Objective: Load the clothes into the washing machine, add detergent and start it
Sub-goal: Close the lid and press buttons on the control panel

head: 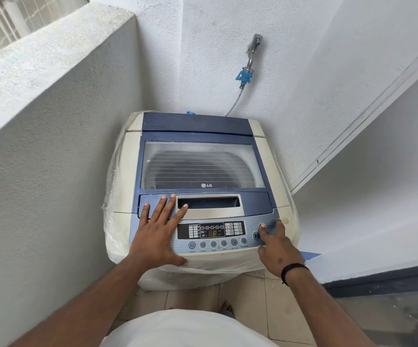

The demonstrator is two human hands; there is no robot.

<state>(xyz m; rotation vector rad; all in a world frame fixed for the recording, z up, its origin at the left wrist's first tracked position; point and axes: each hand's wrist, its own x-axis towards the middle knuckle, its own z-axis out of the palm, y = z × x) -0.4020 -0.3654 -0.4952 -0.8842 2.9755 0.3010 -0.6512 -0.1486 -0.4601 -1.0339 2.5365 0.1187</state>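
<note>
Cream-and-navy top-loading LG washing machine [200,196], wedged into a corner between white textured walls, body wrapped in clear plastic film. Navy-framed lid with tinted glass window [201,165] closed flat; dark drum dimly visible through the glass, contents impossible to make out. Silver recessed lid handle [209,205] set at the lid's front edge. Pale blue control panel [215,234] along the front, with a dark display lit in orange characters, a row of round buttons beneath it, and larger round buttons at the right end.
</note>
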